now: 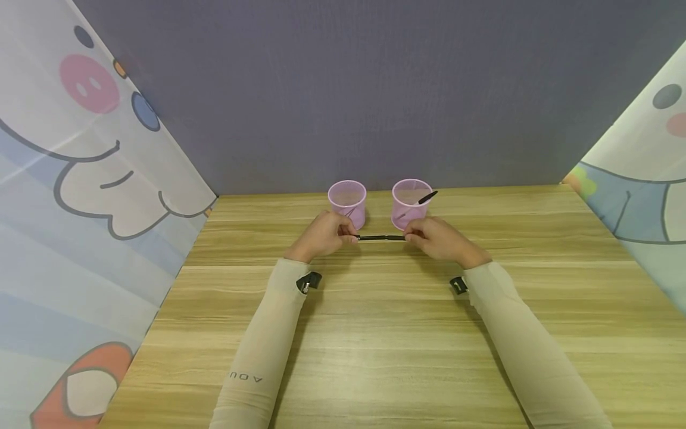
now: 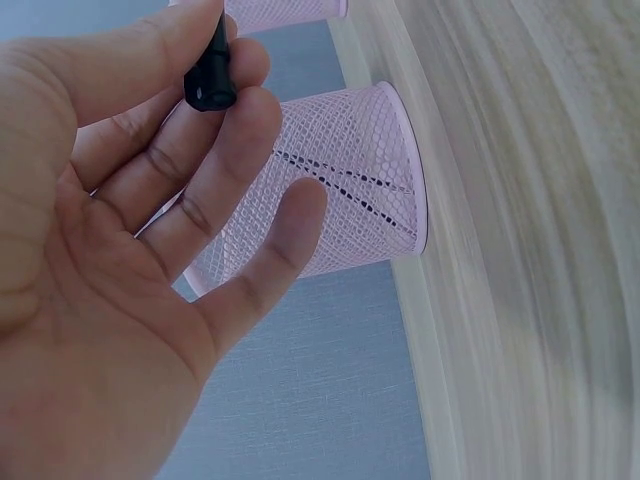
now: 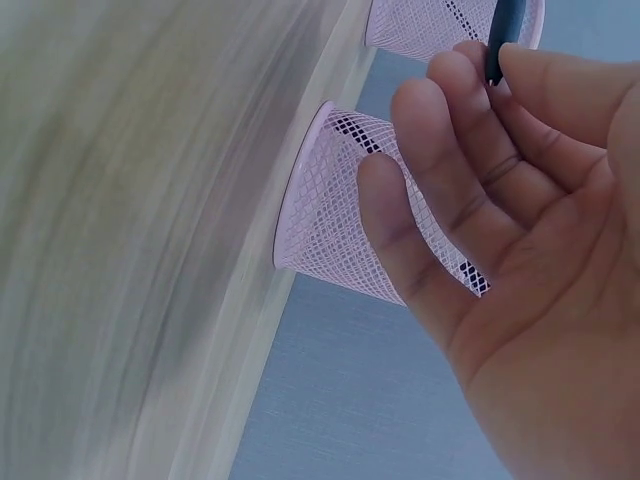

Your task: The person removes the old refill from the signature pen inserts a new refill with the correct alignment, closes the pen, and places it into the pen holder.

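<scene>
A black pen is stretched level between both hands, in front of two pink mesh cups. My left hand pinches its left end between thumb and fingertips; in the left wrist view the pen's blunt end pokes out of the grip. My right hand pinches the other end, where a small point shows on the pen in the right wrist view. Behind the left hand stands the left cup, with two thin dark sticks inside. The right cup, behind the right hand, holds a black-ended pen leaning over its rim.
Both cups stand near the back edge of the wood-grain table, close to a grey upright panel. Cartoon-printed curtains hang at the left and right sides. Dark bands are on both wrists.
</scene>
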### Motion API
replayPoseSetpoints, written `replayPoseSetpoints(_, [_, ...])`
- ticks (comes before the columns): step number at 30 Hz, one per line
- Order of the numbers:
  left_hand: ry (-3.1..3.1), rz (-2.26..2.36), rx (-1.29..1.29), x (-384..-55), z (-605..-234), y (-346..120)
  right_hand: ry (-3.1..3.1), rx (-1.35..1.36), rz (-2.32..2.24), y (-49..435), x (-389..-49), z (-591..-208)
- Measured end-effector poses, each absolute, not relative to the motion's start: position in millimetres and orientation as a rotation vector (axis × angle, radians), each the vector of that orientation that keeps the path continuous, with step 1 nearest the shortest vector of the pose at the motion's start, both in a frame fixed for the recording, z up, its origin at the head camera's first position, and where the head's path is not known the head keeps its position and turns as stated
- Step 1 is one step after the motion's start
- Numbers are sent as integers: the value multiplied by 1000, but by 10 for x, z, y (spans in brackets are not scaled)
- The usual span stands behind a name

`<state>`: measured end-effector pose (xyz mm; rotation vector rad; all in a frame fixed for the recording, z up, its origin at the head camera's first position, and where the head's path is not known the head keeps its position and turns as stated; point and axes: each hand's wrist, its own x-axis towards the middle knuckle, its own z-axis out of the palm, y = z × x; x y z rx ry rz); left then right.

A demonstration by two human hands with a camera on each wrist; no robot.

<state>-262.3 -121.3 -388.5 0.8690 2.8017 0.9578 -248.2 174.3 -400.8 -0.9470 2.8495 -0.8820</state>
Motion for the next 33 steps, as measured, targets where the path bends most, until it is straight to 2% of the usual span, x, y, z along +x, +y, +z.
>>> replayPoseSetpoints(33, [2831,926,850,-2642,-3900,-1231,2858,-921,-879,1776,-2495,-3996])
